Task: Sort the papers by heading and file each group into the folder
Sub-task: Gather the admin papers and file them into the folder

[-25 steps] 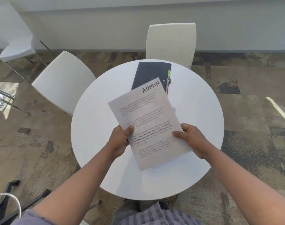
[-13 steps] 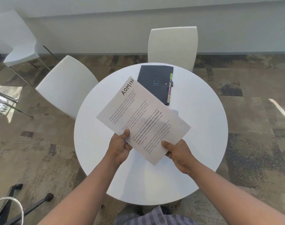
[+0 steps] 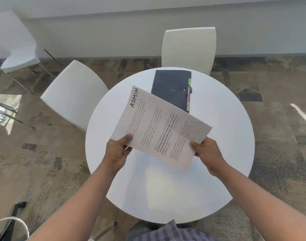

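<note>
Filling the middle of the view, a round white table (image 3: 227, 153) stands on patterned brown carpet (image 3: 44, 162), with a pale wall (image 3: 114, 32) running across at twelve o'clock. Three white chairs ring its far side: one chair (image 3: 188, 49) tucked in at twelve o'clock, a second chair (image 3: 74, 94) at ten o'clock, and a third chair (image 3: 14, 46) well apart toward the upper left. Held above the tabletop near the centre are the papers (image 3: 162, 129), turned slantwise so that the handwritten heading ADMIN (image 3: 134, 98) runs up the corner pointing to eleven o'clock; whether more than one sheet lies in the stack cannot be told. Beyond the papers at twelve o'clock lies the folder (image 3: 173, 84), dark, closed and flat on the table, its near corner hidden under the sheet, with coloured tabs (image 3: 188, 100) showing along its right edge. The left hand (image 3: 117, 152) pinches the papers' lower left corner at eight o'clock, thumb on top. The right hand (image 3: 208, 152) grips the lower right edge at four o'clock, thumb likewise pressed on the printed face. A striped garment (image 3: 166, 232) shows at six o'clock.
</note>
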Action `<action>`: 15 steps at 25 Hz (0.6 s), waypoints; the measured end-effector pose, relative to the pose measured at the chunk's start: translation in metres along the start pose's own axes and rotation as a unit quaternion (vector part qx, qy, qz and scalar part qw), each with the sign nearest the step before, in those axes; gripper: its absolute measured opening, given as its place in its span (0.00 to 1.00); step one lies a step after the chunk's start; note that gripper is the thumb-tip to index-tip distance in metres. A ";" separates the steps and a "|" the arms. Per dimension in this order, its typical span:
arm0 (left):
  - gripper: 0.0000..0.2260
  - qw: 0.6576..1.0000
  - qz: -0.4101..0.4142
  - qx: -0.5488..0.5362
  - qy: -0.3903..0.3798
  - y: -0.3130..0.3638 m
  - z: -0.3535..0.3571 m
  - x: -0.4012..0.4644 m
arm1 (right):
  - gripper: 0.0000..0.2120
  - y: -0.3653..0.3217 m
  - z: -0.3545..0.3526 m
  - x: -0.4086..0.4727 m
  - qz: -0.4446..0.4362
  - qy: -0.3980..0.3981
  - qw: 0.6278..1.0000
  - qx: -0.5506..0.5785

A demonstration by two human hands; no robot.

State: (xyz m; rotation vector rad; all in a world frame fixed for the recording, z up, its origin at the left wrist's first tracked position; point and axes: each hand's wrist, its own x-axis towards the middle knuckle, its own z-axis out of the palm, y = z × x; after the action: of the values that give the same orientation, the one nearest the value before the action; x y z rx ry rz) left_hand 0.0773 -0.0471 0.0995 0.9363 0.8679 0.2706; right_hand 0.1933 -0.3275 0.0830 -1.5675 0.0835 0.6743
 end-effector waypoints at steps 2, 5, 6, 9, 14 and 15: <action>0.13 0.998 0.035 0.031 0.032 0.013 -0.010 0.013 | 0.14 -0.002 0.002 0.001 -0.022 0.027 0.999 -0.042; 0.11 0.981 0.082 0.178 0.000 0.027 -0.023 0.031 | 0.17 -0.001 0.008 -0.004 -0.039 0.044 0.994 -0.087; 0.12 0.971 0.086 0.221 -0.022 0.028 -0.024 0.035 | 0.17 0.003 0.010 -0.006 -0.043 0.046 0.993 -0.101; 0.13 0.956 0.076 0.275 -0.069 0.030 -0.028 0.048 | 0.16 0.018 0.022 -0.012 -0.050 0.061 0.989 -0.123; 0.10 0.924 0.078 0.354 -0.120 0.019 -0.044 0.062 | 0.11 0.047 0.038 -0.015 -0.033 0.104 0.984 -0.143; 0.10 0.919 0.077 0.368 -0.120 0.013 -0.048 0.063 | 0.11 0.055 0.042 -0.016 -0.024 0.111 0.983 -0.144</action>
State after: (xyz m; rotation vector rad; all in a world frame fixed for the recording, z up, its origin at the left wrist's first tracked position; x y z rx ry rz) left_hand 0.0840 0.0233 0.0619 1.7061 0.6667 -0.0554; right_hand 0.1412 -0.3015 0.0435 -1.9154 0.1164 0.4869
